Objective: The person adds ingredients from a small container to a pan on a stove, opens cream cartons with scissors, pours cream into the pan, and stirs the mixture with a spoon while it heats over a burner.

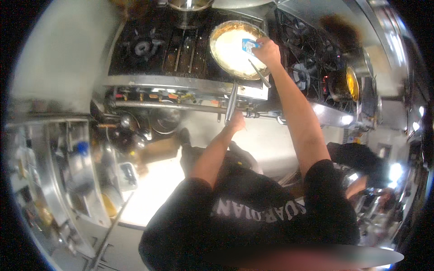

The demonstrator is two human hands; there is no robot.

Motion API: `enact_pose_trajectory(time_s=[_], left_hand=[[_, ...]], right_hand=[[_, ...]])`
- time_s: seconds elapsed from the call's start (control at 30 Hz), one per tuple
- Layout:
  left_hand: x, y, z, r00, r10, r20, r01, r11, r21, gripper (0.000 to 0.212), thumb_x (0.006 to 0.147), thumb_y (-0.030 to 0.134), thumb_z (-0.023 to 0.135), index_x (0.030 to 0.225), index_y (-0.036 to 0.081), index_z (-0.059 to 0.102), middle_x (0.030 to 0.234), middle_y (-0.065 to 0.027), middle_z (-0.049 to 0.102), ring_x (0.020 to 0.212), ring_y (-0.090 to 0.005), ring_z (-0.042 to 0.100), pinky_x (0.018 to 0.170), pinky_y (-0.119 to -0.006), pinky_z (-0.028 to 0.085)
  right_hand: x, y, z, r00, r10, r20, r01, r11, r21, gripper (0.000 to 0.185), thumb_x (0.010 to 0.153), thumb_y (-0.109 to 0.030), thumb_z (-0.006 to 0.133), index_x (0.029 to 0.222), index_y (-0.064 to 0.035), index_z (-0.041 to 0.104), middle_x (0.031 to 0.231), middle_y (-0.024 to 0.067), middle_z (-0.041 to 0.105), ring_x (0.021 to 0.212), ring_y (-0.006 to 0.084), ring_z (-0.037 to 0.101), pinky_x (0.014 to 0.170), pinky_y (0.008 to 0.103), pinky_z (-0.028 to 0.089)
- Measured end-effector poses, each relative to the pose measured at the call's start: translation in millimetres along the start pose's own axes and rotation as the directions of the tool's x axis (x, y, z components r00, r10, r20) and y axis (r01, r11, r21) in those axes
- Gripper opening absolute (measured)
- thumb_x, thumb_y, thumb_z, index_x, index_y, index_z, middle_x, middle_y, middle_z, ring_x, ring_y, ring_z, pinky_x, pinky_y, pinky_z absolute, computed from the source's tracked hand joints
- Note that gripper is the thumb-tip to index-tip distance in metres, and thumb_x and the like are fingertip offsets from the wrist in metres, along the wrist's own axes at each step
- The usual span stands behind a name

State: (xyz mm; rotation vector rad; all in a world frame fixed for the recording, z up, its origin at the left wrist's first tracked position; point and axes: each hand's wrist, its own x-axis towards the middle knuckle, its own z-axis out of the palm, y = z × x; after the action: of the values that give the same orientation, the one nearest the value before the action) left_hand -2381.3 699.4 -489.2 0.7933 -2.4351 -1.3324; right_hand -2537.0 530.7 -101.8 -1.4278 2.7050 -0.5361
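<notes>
Over a wide frying pan [218,66] filled with a pale creamy mixture [229,50], my right hand [269,54] grips a small blue-and-white carton [249,46]. The carton's tilt and any flow from it are too blurred to make out. A utensil with a metal handle [260,75] rests in the pan and leans over the near rim. The long metal pan handle [232,101] points back towards me. My left hand [238,122] is beside the end of that handle, below the stove's front rail [190,107]. Whether its fingers hold anything cannot be seen.
A metal pot [190,5] stands at the back of the stove. To the right, a pot with yellow contents [352,83] sits near a glowing burner. Metal shelving [57,176] lines the left. Another person's arm [356,186] shows at the right.
</notes>
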Motion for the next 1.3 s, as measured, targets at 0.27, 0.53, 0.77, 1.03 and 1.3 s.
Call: enact_pose_trajectory(time_s=[0.27,0.53,0.77,1.03,1.3], left_hand=[[-11.9,16.6,-63.3,0.986,-0.145,-0.08,0.163,0.935,0.316,0.036,0.094,0.013,0.051,0.127,0.003,0.057,0.112,-0.0164,0.067,0.109,-0.031,0.063,0.095,-0.04,0.05],[-133.6,2.8,-177.3,0.995,-0.102,-0.019,0.103,0.993,0.05,0.038,0.086,0.002,0.05,0.121,0.002,0.067,0.114,-0.0233,0.069,0.11,-0.0389,0.064,0.098,-0.044,0.049],[-264.9,-70.9,-267.2,0.769,-0.608,-0.196,0.492,0.759,-0.426,0.031,0.09,0.007,0.054,0.116,0.003,0.07,0.114,-0.0168,0.072,0.108,-0.0308,0.069,0.092,-0.04,0.053],[-350.8,-120.4,-292.6,0.557,-0.792,-0.25,0.551,0.577,-0.603,0.029,0.09,0.026,0.068,0.112,0.007,0.072,0.103,-0.0111,0.074,0.099,-0.0232,0.069,0.089,-0.035,0.053],[-219.7,-20.8,-335.3,0.769,-0.564,0.3,0.636,0.719,-0.278,0.031,0.095,0.02,0.061,0.12,0.003,0.067,0.121,-0.0127,0.069,0.11,-0.0243,0.065,0.095,-0.037,0.051]], right_hand=[[-6.0,-23.8,29.6,0.995,-0.101,-0.006,0.1,0.992,-0.072,0.029,0.08,-0.02,0.076,0.108,-0.0139,0.076,0.104,0.0189,0.074,0.1,0.037,0.07,0.089,0.0432,0.054],[-20.8,-14.9,52.9,0.996,-0.024,-0.088,0.034,0.993,0.111,0.03,0.078,-0.016,0.08,0.107,-0.0148,0.074,0.107,0.0228,0.072,0.102,0.0415,0.068,0.088,0.0456,0.054],[-13.0,-15.9,44.3,0.973,0.096,-0.21,-0.068,0.989,0.135,0.033,0.078,-0.018,0.081,0.11,-0.0147,0.074,0.106,0.0205,0.072,0.101,0.0398,0.069,0.086,0.0463,0.054],[-12.7,-9.0,77.0,0.983,-0.008,-0.185,0.005,1.0,-0.018,0.028,0.08,-0.017,0.077,0.108,-0.0142,0.074,0.104,0.0197,0.072,0.099,0.0398,0.069,0.085,0.0466,0.054],[-27.8,-3.2,75.5,0.959,-0.005,-0.284,0.041,0.992,0.119,0.025,0.082,-0.019,0.076,0.106,-0.0141,0.075,0.099,0.0225,0.072,0.098,0.041,0.069,0.083,0.0477,0.053]])
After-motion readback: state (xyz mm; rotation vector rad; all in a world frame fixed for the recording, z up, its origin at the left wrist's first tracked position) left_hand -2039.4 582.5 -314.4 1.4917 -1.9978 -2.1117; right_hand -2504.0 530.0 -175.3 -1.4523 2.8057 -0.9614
